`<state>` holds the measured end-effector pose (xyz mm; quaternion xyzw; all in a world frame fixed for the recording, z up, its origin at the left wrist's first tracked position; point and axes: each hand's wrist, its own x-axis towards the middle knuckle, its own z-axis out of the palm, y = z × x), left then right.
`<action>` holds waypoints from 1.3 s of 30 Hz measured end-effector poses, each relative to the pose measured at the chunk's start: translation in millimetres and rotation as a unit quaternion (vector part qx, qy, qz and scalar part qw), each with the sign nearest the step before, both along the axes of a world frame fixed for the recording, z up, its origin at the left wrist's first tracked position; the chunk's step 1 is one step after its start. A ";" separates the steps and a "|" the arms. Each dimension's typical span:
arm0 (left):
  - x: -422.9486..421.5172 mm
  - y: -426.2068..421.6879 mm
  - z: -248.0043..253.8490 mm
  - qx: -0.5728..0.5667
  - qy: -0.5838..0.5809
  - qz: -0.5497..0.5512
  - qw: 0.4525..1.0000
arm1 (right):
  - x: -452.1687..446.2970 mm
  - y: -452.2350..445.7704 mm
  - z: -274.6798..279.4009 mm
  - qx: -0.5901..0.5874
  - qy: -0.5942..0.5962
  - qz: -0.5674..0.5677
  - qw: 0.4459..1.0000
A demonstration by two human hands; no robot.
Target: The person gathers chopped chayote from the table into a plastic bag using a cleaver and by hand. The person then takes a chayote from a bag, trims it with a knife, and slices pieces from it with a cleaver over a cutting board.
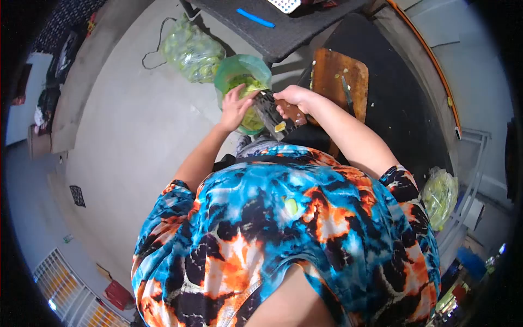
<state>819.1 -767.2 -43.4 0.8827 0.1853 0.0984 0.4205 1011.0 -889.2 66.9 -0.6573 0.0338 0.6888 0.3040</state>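
Note:
My right hand point(294, 102) is closed around a brown board or block point(292, 114) beside a dark, textured flat piece point(267, 110); whether the two are joined is unclear. A yellowish scrap point(280, 127) lies near its lower end. My left hand point(235, 107) has its fingers apart at the rim of a green plastic bag point(225, 71), touching or very near the dark piece's upper left end. Inside the bag are yellow-green pieces point(250, 119). To the right, a knife point(346, 91) lies on a wooden cutting board point(358, 76) with small scraps.
A clear bag of green produce point(193, 50) stands on the floor beyond the green bag. A dark table point(305, 28) at the top carries a blue strip point(255, 18) and a white perforated item point(285, 4). Another filled bag point(440, 197) is at the right, near a metal frame point(467, 185).

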 end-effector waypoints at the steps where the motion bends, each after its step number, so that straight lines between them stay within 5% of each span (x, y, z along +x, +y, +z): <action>1: -6.7 9.6 -13.1 0.009 0.020 0.031 0.999 | -5.1 2.2 9.0 0.004 -0.003 0.005 1.000; 7: -15.4 8.0 -46.2 0.126 0.099 0.180 0.971 | 31.2 -62.1 14.0 0.078 0.024 -0.008 0.997; 9: -20.5 8.0 -75.5 0.129 0.059 0.148 0.979 | 57.5 -108.3 29.3 0.158 0.019 -0.031 0.987; 10: -17.3 -0.7 -58.7 -0.025 0.079 0.213 0.973 | 66.8 -137.0 23.5 0.193 0.010 -0.087 0.977; 13: -33.6 -10.8 -56.0 -0.072 0.036 0.187 0.979 | 100.1 -214.9 25.2 0.240 -0.017 -0.234 0.942; 17: -59.7 15.0 -17.9 0.107 0.186 0.185 0.959 | 140.6 -326.5 23.6 0.255 -0.069 -0.409 0.873; 21: -10.2 4.7 61.0 0.087 0.132 0.238 0.958 | 161.7 -473.2 30.4 0.164 -0.183 -0.533 0.810; 23: 24.2 7.2 86.8 0.084 0.124 0.232 0.961 | 163.3 -543.9 33.6 0.101 -0.269 -0.506 0.813; 24: -37.0 84.7 62.1 0.082 0.087 0.278 0.953 | 141.6 -448.0 7.6 0.061 -0.332 -0.423 0.841; 25: -26.3 83.2 75.7 0.081 0.073 0.284 0.953 | 142.4 -459.6 17.0 -0.010 -0.380 -0.367 0.849; 27: -2.5 78.5 90.8 0.057 -0.008 0.297 0.953 | 133.2 -489.2 -40.7 0.006 -0.587 -0.213 0.781; 28: 11.6 72.5 99.8 0.020 0.024 0.320 0.947 | 132.2 -480.9 -23.2 0.014 -0.676 -0.130 0.725; 29: 26.2 59.1 102.9 0.025 -0.023 0.302 0.953 | 121.4 -478.8 -1.7 -0.049 -0.630 -0.113 0.767; 33: 85.0 -33.7 141.6 0.191 0.022 0.156 0.969 | 120.4 -458.0 14.7 -0.063 -0.651 0.023 0.756; 35: 123.2 -92.7 172.6 0.002 0.016 0.067 0.998 | 134.4 -457.2 10.1 -0.042 -0.665 0.101 0.739; 39: 162.2 -145.7 211.2 0.155 -0.045 -0.090 0.983 | 151.0 -434.8 0.9 -0.013 -0.709 0.158 0.687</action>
